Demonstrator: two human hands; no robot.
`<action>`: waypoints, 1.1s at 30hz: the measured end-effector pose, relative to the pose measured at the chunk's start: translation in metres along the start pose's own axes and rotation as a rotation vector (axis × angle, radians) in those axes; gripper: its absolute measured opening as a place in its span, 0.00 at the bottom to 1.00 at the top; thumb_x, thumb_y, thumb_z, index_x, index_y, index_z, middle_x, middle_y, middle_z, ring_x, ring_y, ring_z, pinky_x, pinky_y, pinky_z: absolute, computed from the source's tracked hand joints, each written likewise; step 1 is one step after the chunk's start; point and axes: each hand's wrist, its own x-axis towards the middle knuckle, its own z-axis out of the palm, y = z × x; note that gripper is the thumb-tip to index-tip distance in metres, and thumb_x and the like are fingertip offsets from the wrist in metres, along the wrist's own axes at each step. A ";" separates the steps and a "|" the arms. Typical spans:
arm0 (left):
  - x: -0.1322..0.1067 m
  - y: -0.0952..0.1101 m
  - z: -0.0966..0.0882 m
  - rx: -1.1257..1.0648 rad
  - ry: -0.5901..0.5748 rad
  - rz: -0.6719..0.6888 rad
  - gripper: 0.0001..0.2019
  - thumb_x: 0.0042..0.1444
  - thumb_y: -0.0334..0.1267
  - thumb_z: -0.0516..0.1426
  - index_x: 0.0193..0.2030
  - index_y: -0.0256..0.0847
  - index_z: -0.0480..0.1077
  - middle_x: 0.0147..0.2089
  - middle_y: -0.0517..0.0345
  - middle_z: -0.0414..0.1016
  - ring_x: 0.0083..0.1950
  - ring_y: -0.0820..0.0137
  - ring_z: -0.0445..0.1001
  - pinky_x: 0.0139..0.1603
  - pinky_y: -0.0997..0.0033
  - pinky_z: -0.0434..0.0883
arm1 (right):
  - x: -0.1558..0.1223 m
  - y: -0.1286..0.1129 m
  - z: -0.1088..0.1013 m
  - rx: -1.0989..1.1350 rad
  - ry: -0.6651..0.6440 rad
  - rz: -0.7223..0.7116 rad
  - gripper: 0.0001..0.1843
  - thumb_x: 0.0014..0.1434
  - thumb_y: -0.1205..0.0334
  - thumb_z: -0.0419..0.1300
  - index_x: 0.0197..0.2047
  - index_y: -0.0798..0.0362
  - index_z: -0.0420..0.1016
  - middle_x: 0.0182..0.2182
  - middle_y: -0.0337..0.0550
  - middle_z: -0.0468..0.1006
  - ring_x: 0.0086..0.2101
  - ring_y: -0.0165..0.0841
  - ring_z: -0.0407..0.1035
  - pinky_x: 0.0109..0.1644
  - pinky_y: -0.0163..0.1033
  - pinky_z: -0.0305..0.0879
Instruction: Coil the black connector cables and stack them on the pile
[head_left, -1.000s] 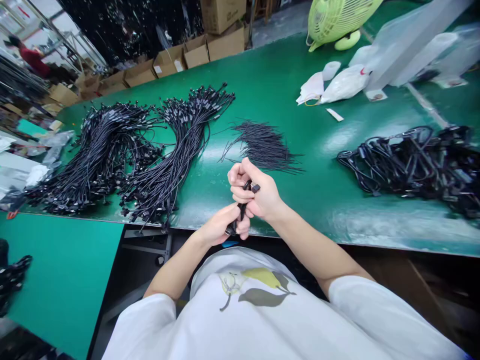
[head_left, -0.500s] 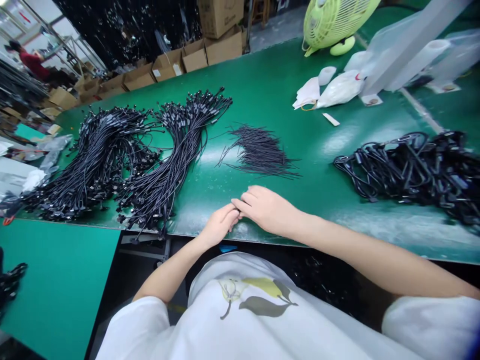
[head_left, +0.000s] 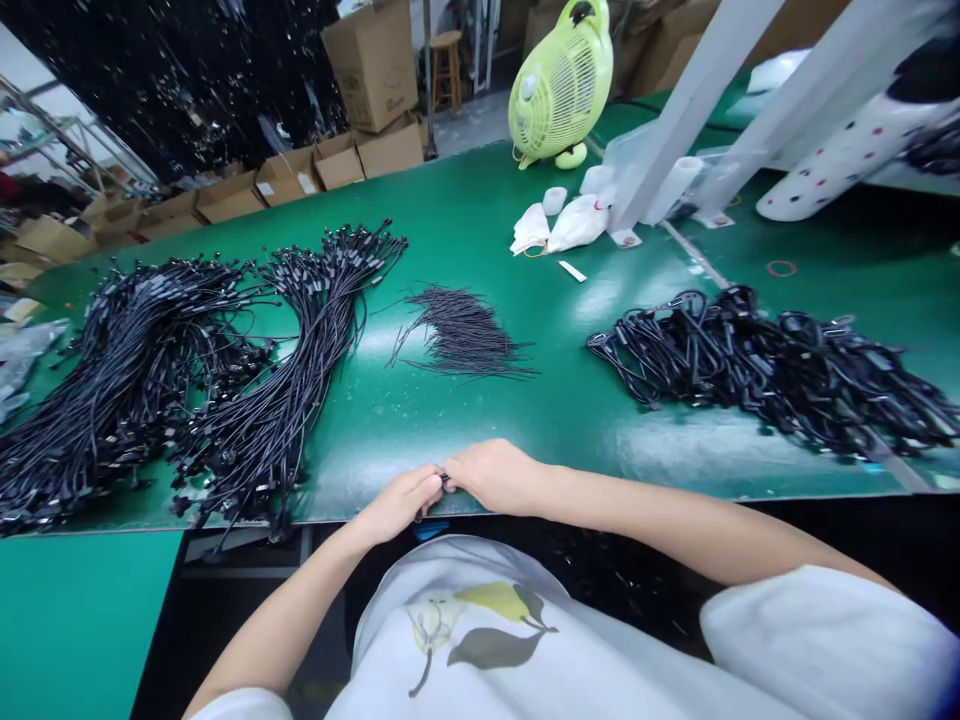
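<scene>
- Hands meet at the near edge of our green worktop [head_left: 525, 200], fingertips together.
- Our left hand [head_left: 401, 503] and right hand [head_left: 495, 475] both pinch a small black piece [head_left: 445, 482] between them; it is mostly hidden, so we cannot tell which way it points or how its long axis runs.
- Just beyond lies a fan of thin black ties [head_left: 457, 335], tips spreading toward the right.
- Long cable bundles [head_left: 225, 380] lie to the left, a tangled cable heap [head_left: 765, 370] to the right.
</scene>
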 end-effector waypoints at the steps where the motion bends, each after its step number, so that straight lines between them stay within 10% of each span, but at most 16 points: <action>1: 0.001 -0.003 0.002 -0.106 -0.002 -0.035 0.24 0.61 0.60 0.46 0.33 0.38 0.65 0.25 0.65 0.57 0.27 0.74 0.57 0.29 0.73 0.57 | 0.001 0.004 -0.002 0.038 -0.011 -0.024 0.15 0.68 0.62 0.47 0.42 0.58 0.74 0.34 0.49 0.78 0.35 0.34 0.72 0.36 0.35 0.58; 4: 0.004 -0.011 0.009 -0.323 0.106 -0.123 0.26 0.54 0.63 0.53 0.31 0.37 0.66 0.21 0.68 0.53 0.22 0.77 0.52 0.25 0.74 0.51 | 0.003 0.036 -0.020 0.209 0.089 0.024 0.19 0.69 0.57 0.45 0.39 0.56 0.74 0.36 0.47 0.77 0.36 0.32 0.71 0.39 0.34 0.61; 7: 0.007 -0.010 0.012 -0.524 0.278 -0.124 0.25 0.49 0.61 0.60 0.29 0.36 0.66 0.20 0.69 0.52 0.21 0.79 0.50 0.24 0.75 0.50 | 0.009 0.090 -0.039 0.174 0.428 0.528 0.22 0.69 0.52 0.43 0.40 0.56 0.74 0.39 0.49 0.76 0.39 0.34 0.69 0.41 0.36 0.61; 10: 0.011 0.000 0.009 -0.720 0.392 -0.056 0.23 0.46 0.56 0.64 0.29 0.35 0.66 0.20 0.70 0.51 0.21 0.81 0.48 0.24 0.77 0.50 | 0.019 0.137 -0.044 0.074 0.468 0.910 0.17 0.66 0.53 0.50 0.41 0.56 0.73 0.41 0.51 0.76 0.39 0.37 0.68 0.40 0.37 0.59; 16: 0.017 0.019 0.004 -0.933 0.427 0.032 0.21 0.47 0.52 0.66 0.31 0.34 0.68 0.21 0.69 0.52 0.22 0.82 0.50 0.23 0.80 0.53 | 0.013 0.141 -0.045 0.045 0.438 0.952 0.11 0.62 0.62 0.50 0.39 0.56 0.72 0.41 0.53 0.75 0.37 0.37 0.69 0.38 0.37 0.58; 20: 0.020 0.026 0.007 -0.994 0.378 0.088 0.21 0.50 0.49 0.65 0.43 0.34 0.69 0.21 0.70 0.53 0.21 0.81 0.50 0.23 0.80 0.52 | -0.002 0.091 -0.039 0.192 0.595 0.686 0.12 0.64 0.57 0.49 0.40 0.55 0.69 0.37 0.50 0.76 0.35 0.35 0.70 0.37 0.36 0.60; 25: 0.025 0.028 0.008 -0.881 0.389 0.149 0.26 0.53 0.52 0.63 0.51 0.33 0.68 0.22 0.69 0.53 0.22 0.80 0.49 0.23 0.78 0.53 | 0.008 0.019 -0.005 0.802 0.332 0.275 0.10 0.62 0.55 0.52 0.37 0.53 0.67 0.26 0.36 0.74 0.24 0.27 0.69 0.33 0.32 0.63; 29: 0.022 0.017 0.003 -0.451 0.540 0.187 0.19 0.61 0.50 0.54 0.44 0.34 0.73 0.26 0.62 0.64 0.25 0.77 0.59 0.29 0.76 0.62 | 0.018 -0.006 0.003 0.470 0.489 0.212 0.11 0.65 0.61 0.50 0.40 0.55 0.72 0.30 0.42 0.76 0.29 0.29 0.69 0.37 0.34 0.62; 33: 0.016 0.008 -0.005 0.072 0.676 0.244 0.14 0.63 0.38 0.50 0.49 0.39 0.74 0.47 0.52 0.77 0.48 0.66 0.73 0.54 0.67 0.67 | 0.025 -0.007 -0.011 -0.169 0.552 -0.051 0.17 0.67 0.67 0.45 0.38 0.57 0.75 0.32 0.49 0.76 0.35 0.34 0.68 0.40 0.38 0.60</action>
